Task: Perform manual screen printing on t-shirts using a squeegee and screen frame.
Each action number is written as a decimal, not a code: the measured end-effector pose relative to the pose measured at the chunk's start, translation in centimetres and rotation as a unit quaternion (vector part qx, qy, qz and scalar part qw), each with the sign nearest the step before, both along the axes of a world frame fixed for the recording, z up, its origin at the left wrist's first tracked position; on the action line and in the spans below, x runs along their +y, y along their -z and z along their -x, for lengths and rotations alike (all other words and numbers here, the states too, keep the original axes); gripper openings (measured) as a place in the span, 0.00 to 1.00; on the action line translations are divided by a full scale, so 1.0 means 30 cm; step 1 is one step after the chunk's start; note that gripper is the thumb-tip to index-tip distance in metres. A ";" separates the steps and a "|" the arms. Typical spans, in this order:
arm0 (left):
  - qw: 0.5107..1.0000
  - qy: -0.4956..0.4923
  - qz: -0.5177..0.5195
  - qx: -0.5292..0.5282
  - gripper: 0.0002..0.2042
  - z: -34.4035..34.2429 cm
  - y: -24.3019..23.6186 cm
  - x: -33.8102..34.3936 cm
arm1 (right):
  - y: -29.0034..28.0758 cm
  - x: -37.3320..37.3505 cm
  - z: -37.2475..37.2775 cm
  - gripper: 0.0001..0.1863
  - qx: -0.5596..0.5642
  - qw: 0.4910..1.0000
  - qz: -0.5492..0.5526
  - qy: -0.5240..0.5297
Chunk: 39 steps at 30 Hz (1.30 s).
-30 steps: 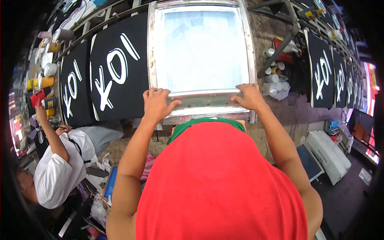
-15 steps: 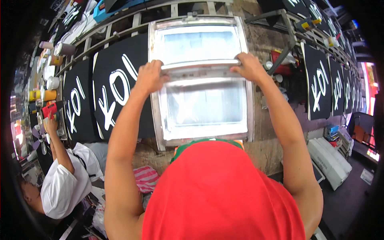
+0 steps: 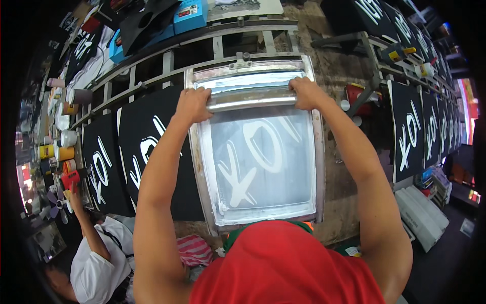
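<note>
Slatted metal rails (image 3: 168, 63) cross the cluttered workshop behind a framed screen (image 3: 296, 177), with black panels (image 3: 134, 119) to its left. Left hand (image 3: 193, 105) and right hand (image 3: 306, 93) each grip one end of a long bar (image 3: 250, 103) — it lies crosswise over the screen, near the far edge — while pale lettering shows through the nearer mesh.

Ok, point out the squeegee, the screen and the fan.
Squeegee (image 3: 251, 103), head view, middle of its bar.
Screen (image 3: 260, 178), head view, on its mesh.
Fan (image 3: 59, 204), head view, centre of its purple blades.
</note>
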<state>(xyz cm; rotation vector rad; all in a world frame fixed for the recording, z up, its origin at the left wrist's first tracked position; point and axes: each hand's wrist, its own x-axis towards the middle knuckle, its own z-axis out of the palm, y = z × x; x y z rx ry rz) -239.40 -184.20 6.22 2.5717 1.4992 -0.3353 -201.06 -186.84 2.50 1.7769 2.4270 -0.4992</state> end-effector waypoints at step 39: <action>0.988 -0.076 -0.125 -0.054 0.20 0.085 0.072 -0.074 | -0.028 -0.099 0.059 0.16 -0.050 0.988 -0.135 0.060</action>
